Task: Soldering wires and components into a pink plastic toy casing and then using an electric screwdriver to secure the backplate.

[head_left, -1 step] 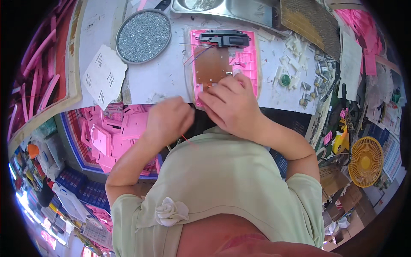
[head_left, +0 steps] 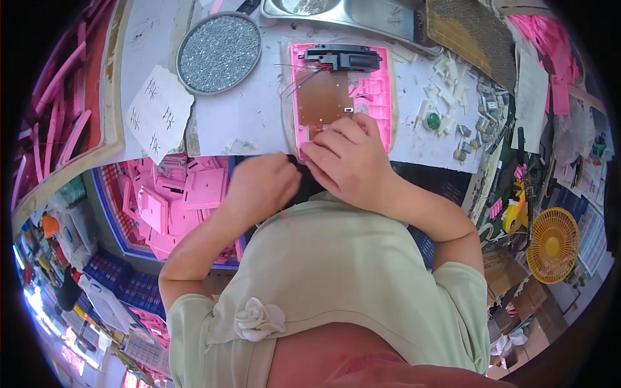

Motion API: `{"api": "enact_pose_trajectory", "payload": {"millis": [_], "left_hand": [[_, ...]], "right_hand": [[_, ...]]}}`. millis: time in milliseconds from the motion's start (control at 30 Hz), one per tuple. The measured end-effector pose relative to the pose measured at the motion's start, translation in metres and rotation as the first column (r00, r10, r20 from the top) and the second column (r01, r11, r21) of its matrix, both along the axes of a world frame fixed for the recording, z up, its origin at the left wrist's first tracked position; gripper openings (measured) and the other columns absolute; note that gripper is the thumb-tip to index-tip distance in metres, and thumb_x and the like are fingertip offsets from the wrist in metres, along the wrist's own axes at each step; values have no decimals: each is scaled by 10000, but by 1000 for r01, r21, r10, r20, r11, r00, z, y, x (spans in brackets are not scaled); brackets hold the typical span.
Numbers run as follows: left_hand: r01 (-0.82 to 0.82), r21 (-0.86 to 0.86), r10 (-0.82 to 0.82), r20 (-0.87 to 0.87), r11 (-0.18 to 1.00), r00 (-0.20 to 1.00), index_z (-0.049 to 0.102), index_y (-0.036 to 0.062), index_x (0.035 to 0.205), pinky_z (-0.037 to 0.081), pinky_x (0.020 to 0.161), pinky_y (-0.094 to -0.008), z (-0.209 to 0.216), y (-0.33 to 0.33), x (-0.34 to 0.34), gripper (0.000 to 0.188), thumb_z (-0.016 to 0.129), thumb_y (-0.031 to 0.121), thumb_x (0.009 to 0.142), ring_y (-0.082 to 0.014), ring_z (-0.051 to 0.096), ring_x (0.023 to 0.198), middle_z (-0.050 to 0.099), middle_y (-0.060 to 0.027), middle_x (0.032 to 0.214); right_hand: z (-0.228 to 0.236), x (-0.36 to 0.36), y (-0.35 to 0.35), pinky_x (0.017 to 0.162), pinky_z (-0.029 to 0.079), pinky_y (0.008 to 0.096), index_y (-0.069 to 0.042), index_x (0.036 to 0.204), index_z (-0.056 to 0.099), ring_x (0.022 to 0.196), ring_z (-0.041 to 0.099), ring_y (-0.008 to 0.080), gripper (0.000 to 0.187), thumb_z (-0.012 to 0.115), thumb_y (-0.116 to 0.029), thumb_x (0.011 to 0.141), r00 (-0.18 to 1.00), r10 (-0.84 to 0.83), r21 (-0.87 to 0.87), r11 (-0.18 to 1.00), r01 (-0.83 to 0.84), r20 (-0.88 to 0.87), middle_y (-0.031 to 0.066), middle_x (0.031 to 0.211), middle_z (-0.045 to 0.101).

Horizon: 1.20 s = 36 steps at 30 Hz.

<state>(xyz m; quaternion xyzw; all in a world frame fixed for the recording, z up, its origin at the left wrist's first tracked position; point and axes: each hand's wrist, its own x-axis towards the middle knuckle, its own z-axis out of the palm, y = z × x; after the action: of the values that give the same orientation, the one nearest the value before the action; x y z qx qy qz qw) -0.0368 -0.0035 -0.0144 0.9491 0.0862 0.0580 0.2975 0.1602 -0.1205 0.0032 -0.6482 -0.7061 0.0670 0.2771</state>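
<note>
On the worktable lies a pink plastic case, its inner side up. It holds a brown circuit board and a black plastic module along its far end. Thin red and dark wires stick out past the case's left side. My right hand rests over the near edge of the case, fingers bent and closed on it; the thumb tip is hidden. Just left of the case, off the table's front edge, my left hand is closed, with a thin red wire hanging beneath its fingers.
At back left stands a round tray of small metal pieces, near a marked paper sheet. Below left, a bin holds pink plastic parts. White plastic pieces and small metal parts lie right; a metal tray stands behind.
My left hand has moved slightly right, closer to the right hand, and the red wire has shifted with it. My right hand stays at the near edge of the case.
</note>
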Motion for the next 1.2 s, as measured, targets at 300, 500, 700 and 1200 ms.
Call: {"api": "enact_pose_trajectory", "payload": {"millis": [300, 500, 700, 1200], "left_hand": [[49, -373, -97, -111, 927, 989, 638, 51, 981, 515, 722, -431, 28, 35, 16, 237, 765, 121, 793, -346, 629, 845, 618, -122, 905], [72, -156, -26, 281, 985, 959, 652, 63, 913, 495, 591, -400, -1, 31, 35, 256, 842, 117, 749, -299, 615, 711, 596, -99, 833], [147, -145, -113, 221, 978, 969, 669, 98, 923, 516, 651, -396, 4, 38, 35, 199, 808, 181, 807, -272, 627, 770, 581, -65, 876], [117, -190, -74, 222, 975, 972, 690, 102, 893, 511, 604, -390, 5, 38, 36, 245, 865, 159, 731, -261, 626, 718, 595, -54, 833]], "right_hand": [[-6, -3, 1, 885, 415, 460, -125, 979, 652, 939, 566, 262, 359, 848, -236, 699, 1000, -15, -71, 997, 17, 27, 39, 961, 620], [25, 61, 8, 877, 460, 412, -68, 936, 691, 880, 607, 240, 224, 790, -179, 769, 988, 36, -14, 999, -38, -147, 64, 930, 672], [72, 244, 62, 760, 532, 297, -15, 974, 731, 826, 667, 136, 154, 725, -134, 877, 847, -468, 24, 872, 489, -253, 45, 915, 729], [61, 316, 266, 831, 526, 462, -52, 849, 735, 899, 647, 357, 141, 697, -182, 811, 895, -156, 100, 987, 125, 418, 154, 879, 705]]}}
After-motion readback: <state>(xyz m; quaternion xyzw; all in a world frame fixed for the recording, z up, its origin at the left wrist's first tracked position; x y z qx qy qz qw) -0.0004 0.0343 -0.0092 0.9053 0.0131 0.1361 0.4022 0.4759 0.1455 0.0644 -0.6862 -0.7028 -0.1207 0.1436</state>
